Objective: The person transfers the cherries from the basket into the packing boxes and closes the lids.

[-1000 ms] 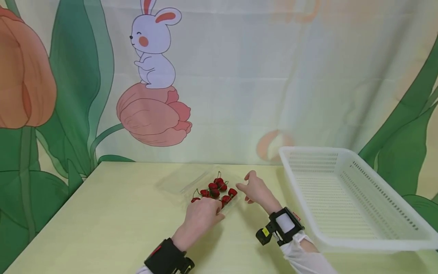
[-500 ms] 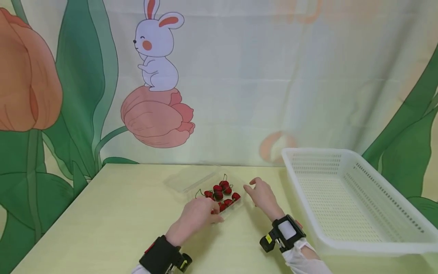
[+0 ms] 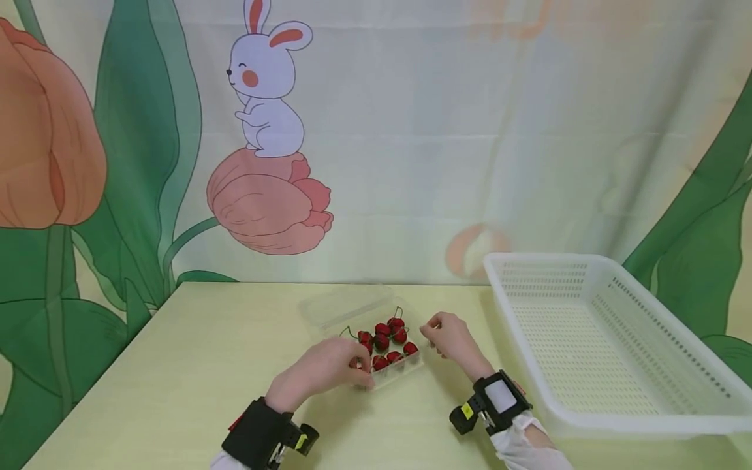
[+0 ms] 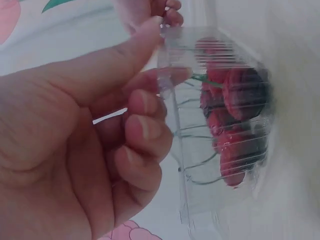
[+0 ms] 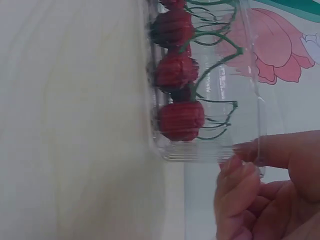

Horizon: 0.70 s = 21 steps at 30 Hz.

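A clear plastic box (image 3: 401, 369) holds several red cherries (image 3: 382, 341) with green stems, its clear lid (image 3: 335, 305) folded back behind it to the left. My left hand (image 3: 326, 365) pinches the near-left rim between thumb and index finger; in the left wrist view the index fingertip (image 4: 181, 75) reaches inside the wall. On the right side my right hand (image 3: 455, 339) pinches a corner of the rim, as the right wrist view shows with its fingers (image 5: 240, 180) against the clear wall. Cherries (image 5: 181, 120) lie along the bottom of the box.
A large white plastic basket (image 3: 558, 418) with slotted walls stands to the right of my right hand. Behind the pale yellow table (image 3: 176, 378) hangs a curtain (image 3: 411, 130) printed with a rabbit and tulips.
The box has slid a little to the right and nearer, and turned slightly. My left hand has moved left along its near edge. The right fingers have closed onto the rim.
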Each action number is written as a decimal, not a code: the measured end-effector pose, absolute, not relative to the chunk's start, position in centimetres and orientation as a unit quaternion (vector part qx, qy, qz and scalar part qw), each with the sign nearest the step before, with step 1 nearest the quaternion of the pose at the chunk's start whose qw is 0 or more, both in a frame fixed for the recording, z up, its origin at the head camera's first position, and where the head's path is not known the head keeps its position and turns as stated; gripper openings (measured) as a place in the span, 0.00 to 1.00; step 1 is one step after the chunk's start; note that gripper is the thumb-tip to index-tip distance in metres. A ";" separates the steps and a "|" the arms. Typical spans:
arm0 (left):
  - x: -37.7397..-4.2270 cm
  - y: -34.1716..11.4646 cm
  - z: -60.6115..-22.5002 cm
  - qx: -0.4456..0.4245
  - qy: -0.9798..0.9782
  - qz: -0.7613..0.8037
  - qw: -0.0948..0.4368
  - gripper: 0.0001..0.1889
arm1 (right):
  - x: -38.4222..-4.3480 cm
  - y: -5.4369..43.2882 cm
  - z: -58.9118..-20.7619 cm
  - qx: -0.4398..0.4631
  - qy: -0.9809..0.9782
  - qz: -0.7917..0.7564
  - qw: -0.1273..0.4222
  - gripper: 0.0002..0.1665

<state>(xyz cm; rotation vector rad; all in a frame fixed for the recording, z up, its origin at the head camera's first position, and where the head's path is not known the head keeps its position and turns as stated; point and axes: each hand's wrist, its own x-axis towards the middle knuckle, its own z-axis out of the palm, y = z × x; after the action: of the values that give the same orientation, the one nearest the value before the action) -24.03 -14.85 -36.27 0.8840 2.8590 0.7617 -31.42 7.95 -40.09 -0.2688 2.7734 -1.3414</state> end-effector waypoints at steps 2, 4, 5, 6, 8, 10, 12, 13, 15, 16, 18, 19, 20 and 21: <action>-24.1 -15.3 -36.1 0.256 0.933 0.252 0.015 0.09 | -31.2 8.0 -39.8 -0.093 0.902 -0.419 0.037 0.06; -24.2 -15.7 -35.8 0.205 0.949 0.241 -0.008 0.11 | -31.0 7.9 -39.5 -0.098 0.908 -0.403 0.055 0.07; -24.2 -16.0 -35.7 0.176 0.957 0.232 -0.019 0.12 | -30.9 8.0 -39.3 -0.099 0.911 -0.396 0.066 0.07; -24.2 -16.2 -35.5 0.144 0.963 0.224 -0.027 0.14 | -30.9 8.0 -39.2 -0.099 0.913 -0.388 0.077 0.08; -24.2 -16.6 -35.3 0.089 0.974 0.208 -0.027 0.15 | -30.7 8.0 -38.9 -0.102 0.918 -0.372 0.094 0.08; -24.2 -17.0 -35.2 0.051 0.978 0.204 -0.008 0.16 | -30.5 8.0 -38.6 -0.106 0.922 -0.355 0.109 0.09; -24.2 -17.3 -35.3 0.031 0.978 0.206 0.015 0.16 | -30.3 8.1 -38.3 -0.113 0.926 -0.341 0.116 0.11; -24.2 -17.4 -35.4 0.027 0.978 0.208 0.024 0.16 | -30.2 8.1 -38.2 -0.116 0.926 -0.339 0.117 0.12; -24.3 -17.5 -35.6 0.023 0.976 0.213 0.036 0.17 | -30.2 8.0 -38.2 -0.118 0.925 -0.344 0.113 0.14; -24.3 -17.5 -35.7 0.022 0.976 0.213 0.039 0.17 | -30.2 8.0 -38.2 -0.116 0.923 -0.349 0.109 0.16; -24.3 -17.4 -35.8 0.022 0.976 0.214 0.045 0.17 | -30.3 7.9 -38.4 -0.114 0.918 -0.367 0.097 0.16; -24.3 -17.4 -35.9 0.022 0.976 0.214 0.046 0.17 | -30.4 7.9 -38.6 -0.112 0.916 -0.376 0.090 0.15; -24.3 -17.3 -35.9 0.023 0.976 0.213 0.048 0.17 | -30.5 7.8 -38.7 -0.110 0.912 -0.385 0.085 0.15; -24.3 -17.3 -36.0 0.025 0.976 0.212 0.047 0.17 | -30.5 7.8 -38.8 -0.107 0.909 -0.394 0.080 0.14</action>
<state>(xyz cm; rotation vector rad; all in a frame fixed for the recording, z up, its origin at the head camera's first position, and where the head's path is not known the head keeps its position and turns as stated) -24.28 -17.27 -35.97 0.0771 2.9763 0.6460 -30.53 7.80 -38.77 -0.3208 2.7189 -1.1791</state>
